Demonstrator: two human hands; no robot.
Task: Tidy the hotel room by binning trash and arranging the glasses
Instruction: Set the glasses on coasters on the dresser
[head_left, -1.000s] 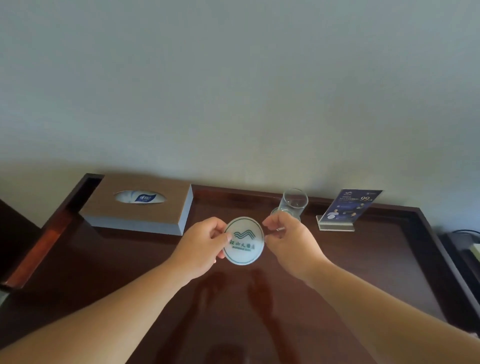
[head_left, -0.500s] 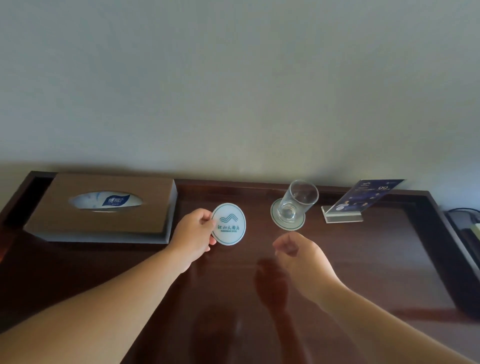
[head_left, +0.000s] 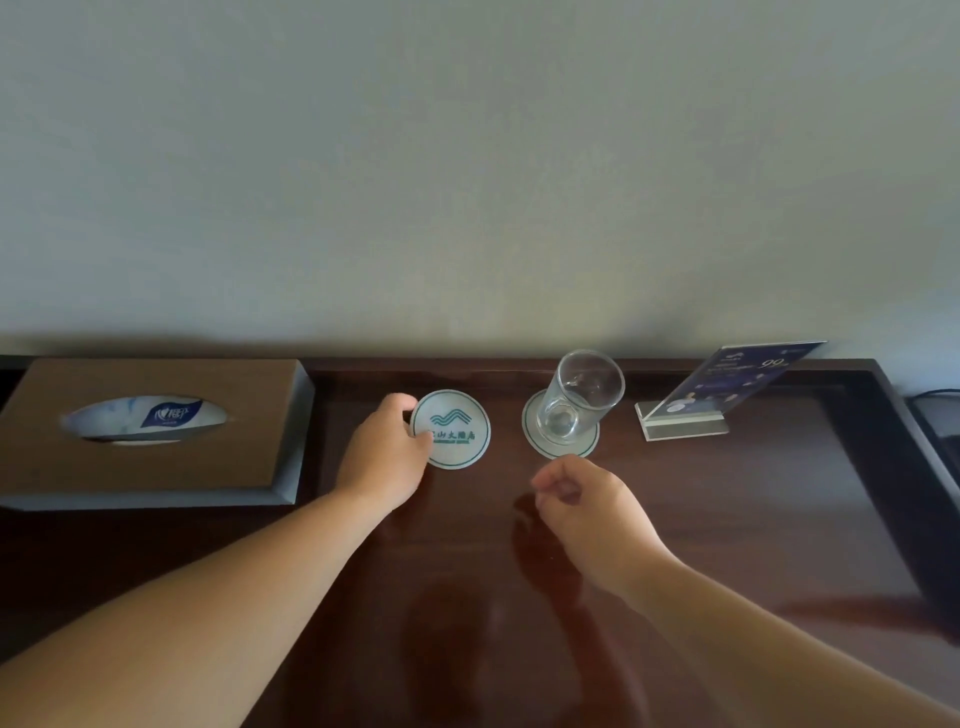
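A clear drinking glass (head_left: 579, 402) stands upright on a round white coaster (head_left: 540, 441) near the back of the dark wooden table (head_left: 727, 519). To its left lies a second white coaster with a green wave logo (head_left: 457, 430), flat or nearly flat on the table. My left hand (head_left: 382, 460) pinches that coaster's left edge with thumb and fingers. In front of the glass, my right hand (head_left: 587, 506) hovers with its fingers loosely curled and nothing in them.
A brown tissue box (head_left: 150, 467) with a blue-and-white tissue pack showing sits at the left. An acrylic stand with a dark blue card (head_left: 727, 387) is at the back right. The table has a raised rim; a dark object lies beyond its right edge.
My right hand let go of the logo coaster and drew back. My left hand carried it away from me and lowered it to the table left of the glass.
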